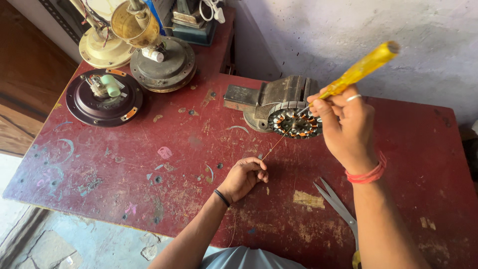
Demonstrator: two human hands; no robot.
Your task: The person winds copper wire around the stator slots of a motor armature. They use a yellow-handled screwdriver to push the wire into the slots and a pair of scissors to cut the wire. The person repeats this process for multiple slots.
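Right hand [343, 127] was closed around a yellow-handled screwdriver [361, 70], its tip at the stator [295, 123] held in a vise [279, 97] on the red table [189, 164]. Left hand [244, 177], fingers pinched shut, held a thin copper wire [275, 145] tight from the stator; too strong a pull, or a slip of the tip, could probably break it.

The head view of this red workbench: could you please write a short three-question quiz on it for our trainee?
1. True or false: the right hand holds a yellow-handled screwdriver at the stator clamped in the bench vise.
2. What does the left hand pinch? A) scissors B) thin wire C) a bolt
3. Which tool lies on the red workbench beside the right forearm?

Key: 1 true; 2 B, the thin wire; 3 the scissors.
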